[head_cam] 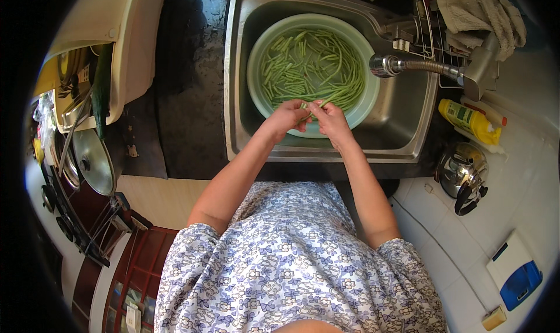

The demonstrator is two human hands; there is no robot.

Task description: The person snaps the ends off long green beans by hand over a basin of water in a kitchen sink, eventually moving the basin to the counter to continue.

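Observation:
A pale green plastic basin [372, 97] sits inside the stainless steel sink [400, 132]. Water and many green long beans [348, 66] fill it; short cut lengths lie on the left, long uncut strands curl along the right. Over the basin's near rim, my left hand [286, 118] and my right hand [333, 121] meet, fingertips close together. Between them they pinch a green long bean [330, 97], its strand running up to the right. My fingers hide part of it.
A flexible-neck faucet [385, 65] reaches over the basin's right rim. Right of the sink are a wire rack with a cloth [477, 16], a yellow bottle [466, 118] and a metal kettle [461, 173]. Leftward stand a cream dish cabinet [135, 40] and a glass pot lid [94, 162].

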